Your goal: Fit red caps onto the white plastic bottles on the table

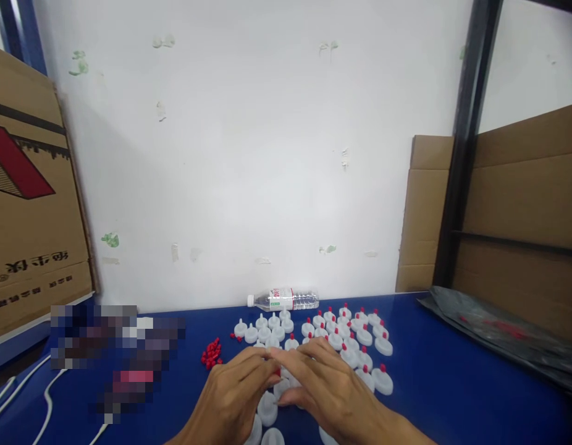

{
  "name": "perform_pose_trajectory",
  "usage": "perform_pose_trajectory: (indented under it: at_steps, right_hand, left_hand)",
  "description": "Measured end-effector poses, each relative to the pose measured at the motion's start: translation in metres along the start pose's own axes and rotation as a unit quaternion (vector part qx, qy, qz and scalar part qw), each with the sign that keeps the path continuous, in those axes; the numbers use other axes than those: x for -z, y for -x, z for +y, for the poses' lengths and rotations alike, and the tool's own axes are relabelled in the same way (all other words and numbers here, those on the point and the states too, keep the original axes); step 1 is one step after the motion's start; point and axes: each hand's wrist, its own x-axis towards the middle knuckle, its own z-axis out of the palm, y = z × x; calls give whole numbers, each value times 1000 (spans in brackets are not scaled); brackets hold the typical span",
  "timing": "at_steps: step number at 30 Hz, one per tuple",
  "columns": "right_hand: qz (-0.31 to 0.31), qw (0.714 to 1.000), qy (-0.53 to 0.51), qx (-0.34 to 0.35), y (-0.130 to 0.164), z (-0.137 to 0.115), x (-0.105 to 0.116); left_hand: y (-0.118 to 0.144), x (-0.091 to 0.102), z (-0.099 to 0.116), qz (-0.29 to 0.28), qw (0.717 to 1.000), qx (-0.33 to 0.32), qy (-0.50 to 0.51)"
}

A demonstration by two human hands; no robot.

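At lower centre, the left hand (235,395) and right hand (327,386) pinch together over a red plug (277,372), fingers narrowed above white caps (351,340) spread within reach on the blue surface (453,383).

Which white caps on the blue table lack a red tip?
The left group of caps, between the bottle and the red tips pile, shows bare white nozzles; the caps to the right each carry a red tip.

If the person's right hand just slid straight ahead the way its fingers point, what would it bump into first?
The right hand points up and left, its fingertips meeting the left hand over a red bit. Going straight on, it would likely meet the left hand's fingers first, then the pile of loose red caps. Depth is hard to judge.
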Motion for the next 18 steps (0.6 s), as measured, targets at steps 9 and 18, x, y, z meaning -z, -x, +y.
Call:
perform_pose_trajectory:
  at_steps: [9,18]
  right_hand:
    - [14,996,-27,-86,-5,7,-2]
    - [-2,964,30,-264,-9,50,23]
  left_hand:
    - [-11,13,-11,-29,998,11,-47]
    - [8,46,-65,-179,948,189,-180]
